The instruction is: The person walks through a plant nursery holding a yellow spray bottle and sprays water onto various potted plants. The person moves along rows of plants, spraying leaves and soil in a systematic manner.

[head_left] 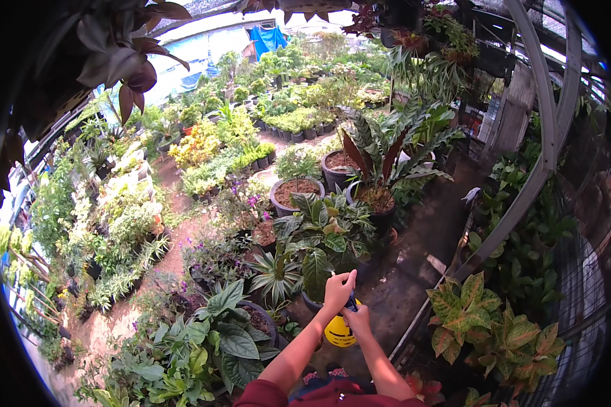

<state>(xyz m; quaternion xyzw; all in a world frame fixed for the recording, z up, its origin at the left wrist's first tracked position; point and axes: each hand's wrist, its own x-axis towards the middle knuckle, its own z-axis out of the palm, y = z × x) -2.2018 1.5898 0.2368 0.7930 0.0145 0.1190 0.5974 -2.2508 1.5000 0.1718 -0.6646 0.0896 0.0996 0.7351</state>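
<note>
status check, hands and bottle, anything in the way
Right hand gripping yellow bottle near its top. Left hand just beyond, contact unclear. Leafy potted plant close ahead.

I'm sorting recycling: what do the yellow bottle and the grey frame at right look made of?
Yellow bottle: probably smooth plastic, from its bright colour and rounded wall.
Grey frame: likely metal with a dull finish, from its slim, flat-faced bars; painted wood isn't ruled out.
</note>
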